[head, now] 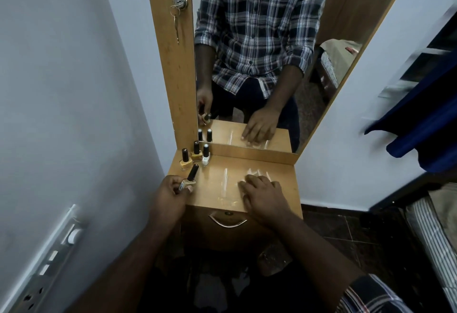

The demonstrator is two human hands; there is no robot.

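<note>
The left hand (pixel 170 194) pinched a tilted, beige-filled nail polish bottle (pixel 189 181) at the dresser top's (pixel 277 166) left edge. Yellow and white bottles (pixel 196 155) occupied the rear left corner. The right hand (pixel 262 194) lay flat near the front edge, fingers slightly spread.

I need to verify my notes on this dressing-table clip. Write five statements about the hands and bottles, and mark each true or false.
1. The left-hand grip holds a nail polish bottle. True.
2. The right-hand grip holds a brush. False: it rests flat on the table top, holding nothing.
3. Three standing bottles are grouped at the table's back left corner. True.
4. The held bottle's black cap is off. False: it is on.
5. A key hangs from the lock. True.
</note>
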